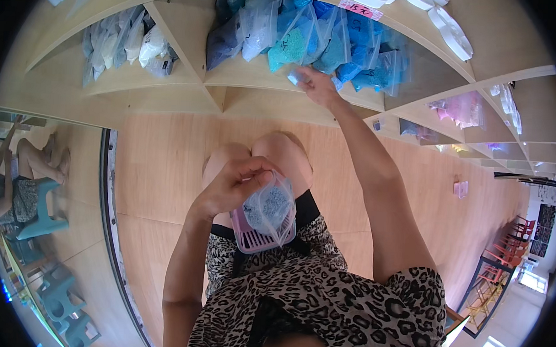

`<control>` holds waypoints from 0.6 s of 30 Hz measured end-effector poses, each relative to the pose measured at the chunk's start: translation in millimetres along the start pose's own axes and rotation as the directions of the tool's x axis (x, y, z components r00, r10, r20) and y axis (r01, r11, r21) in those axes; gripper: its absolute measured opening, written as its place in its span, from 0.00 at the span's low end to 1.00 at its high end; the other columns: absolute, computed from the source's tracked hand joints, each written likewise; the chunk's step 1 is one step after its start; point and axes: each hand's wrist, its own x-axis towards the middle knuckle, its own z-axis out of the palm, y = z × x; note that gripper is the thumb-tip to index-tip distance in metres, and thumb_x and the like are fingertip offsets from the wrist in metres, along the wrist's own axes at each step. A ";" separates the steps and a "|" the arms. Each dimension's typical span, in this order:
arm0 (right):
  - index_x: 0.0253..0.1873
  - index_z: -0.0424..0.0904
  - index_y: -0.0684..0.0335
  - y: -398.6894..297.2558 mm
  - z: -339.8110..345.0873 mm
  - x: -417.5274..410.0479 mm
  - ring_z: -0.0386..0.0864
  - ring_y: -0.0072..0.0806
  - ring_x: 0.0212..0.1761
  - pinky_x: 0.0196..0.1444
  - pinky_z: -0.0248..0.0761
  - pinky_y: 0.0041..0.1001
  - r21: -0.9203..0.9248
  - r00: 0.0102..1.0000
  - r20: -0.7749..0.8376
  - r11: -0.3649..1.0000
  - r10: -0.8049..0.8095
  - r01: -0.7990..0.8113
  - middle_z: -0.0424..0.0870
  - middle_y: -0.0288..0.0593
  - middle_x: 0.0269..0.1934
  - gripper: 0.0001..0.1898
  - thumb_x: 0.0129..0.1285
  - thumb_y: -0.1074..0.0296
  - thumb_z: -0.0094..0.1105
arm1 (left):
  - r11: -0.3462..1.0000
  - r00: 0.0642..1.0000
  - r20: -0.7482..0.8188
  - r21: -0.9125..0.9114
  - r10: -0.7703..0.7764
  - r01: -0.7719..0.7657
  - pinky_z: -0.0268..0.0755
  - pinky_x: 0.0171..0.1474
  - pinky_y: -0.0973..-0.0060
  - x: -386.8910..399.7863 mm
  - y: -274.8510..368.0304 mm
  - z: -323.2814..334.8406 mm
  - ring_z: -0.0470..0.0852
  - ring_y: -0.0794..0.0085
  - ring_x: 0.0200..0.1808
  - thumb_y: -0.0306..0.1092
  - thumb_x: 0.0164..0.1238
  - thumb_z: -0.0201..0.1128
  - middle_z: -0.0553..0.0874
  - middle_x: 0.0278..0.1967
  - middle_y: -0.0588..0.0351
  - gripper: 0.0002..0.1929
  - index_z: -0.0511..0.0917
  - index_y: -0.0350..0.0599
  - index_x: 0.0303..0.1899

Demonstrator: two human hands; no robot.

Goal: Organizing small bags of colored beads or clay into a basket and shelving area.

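My left hand [239, 185] pinches the top edge of a clear zip bag of small pale-blue beads [269, 206], held over my lap. Under the bag a pink slotted plastic basket [258, 243] rests on my lap. My right hand [314, 85] reaches to the front of a wooden shelf compartment and holds a small clear packet or box [295, 77] with bluish contents; its exact kind is unclear. Just beyond that hand stand bags of green beads [288, 49] and blue beads [359, 57], some with handwritten marks.
A wooden shelf unit [245, 80] spans the front, with white and grey bags [152, 47] at left and pink ones [460, 107] at right. White trays [450, 34] lie above. A mirror [74, 186] stands left; a pink basket [460, 189] sits on the floor.
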 end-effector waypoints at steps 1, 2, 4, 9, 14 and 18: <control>0.64 0.75 0.57 -0.5 1.3 -6.8 0.84 0.30 0.48 0.47 0.78 0.30 -0.001 1.000 -0.001 1.000 0.002 -0.002 0.84 0.41 0.55 0.22 0.66 0.72 0.63 | 1.000 1.000 0.002 0.014 -0.011 0.011 0.75 0.52 0.78 0.4 -1.1 -0.6 0.82 0.79 0.46 0.27 0.78 0.56 0.86 0.42 0.58 0.08 0.81 0.35 0.49; 0.63 0.77 0.59 -0.1 2.6 -17.8 0.82 0.26 0.47 0.48 0.76 0.27 0.232 0.999 -0.007 0.972 -0.034 0.035 0.85 0.39 0.53 0.19 0.67 0.71 0.63 | 0.999 1.000 0.005 0.028 -0.023 0.022 0.75 0.52 0.79 1.1 -2.5 -1.1 0.81 0.80 0.46 0.28 0.78 0.56 0.86 0.42 0.58 0.08 0.81 0.35 0.49; 0.62 0.79 0.60 -10.7 2.6 -40.6 0.81 0.21 0.46 0.49 0.75 0.24 0.454 0.998 -0.026 0.888 -0.065 0.070 0.86 0.37 0.52 0.17 0.69 0.69 0.63 | 0.999 1.000 0.005 0.039 -0.022 0.022 0.75 0.52 0.79 0.1 -9.9 -3.6 0.81 0.80 0.45 0.28 0.78 0.56 0.86 0.42 0.59 0.08 0.80 0.36 0.50; 0.60 0.81 0.62 -41.0 -11.7 -86.4 0.80 0.19 0.44 0.50 0.75 0.23 0.626 0.991 -0.077 0.769 -0.107 0.132 0.86 0.35 0.53 0.16 0.68 0.74 0.63 | 0.999 1.000 0.005 0.046 0.002 -0.002 0.75 0.52 0.80 0.0 -4.3 1.5 0.81 0.81 0.45 0.30 0.79 0.55 0.86 0.42 0.60 0.10 0.80 0.37 0.51; 0.61 0.81 0.61 -54.4 -14.8 -113.6 0.80 0.18 0.45 0.50 0.75 0.23 0.678 0.987 -0.108 0.717 -0.121 0.162 0.86 0.36 0.53 0.16 0.69 0.72 0.63 | 0.996 0.999 0.001 0.080 0.034 -0.034 0.74 0.53 0.80 0.8 -3.8 6.7 0.82 0.80 0.47 0.31 0.80 0.53 0.86 0.43 0.58 0.11 0.81 0.36 0.51; 0.60 0.81 0.61 -62.0 -3.4 -135.7 0.80 0.17 0.45 0.50 0.74 0.22 0.718 0.988 -0.121 0.679 -0.095 0.153 0.85 0.36 0.51 0.16 0.68 0.75 0.62 | 0.990 0.998 -0.006 0.127 0.067 -0.065 0.74 0.53 0.80 0.5 -1.6 6.4 0.82 0.79 0.46 0.31 0.80 0.54 0.86 0.43 0.58 0.11 0.81 0.36 0.50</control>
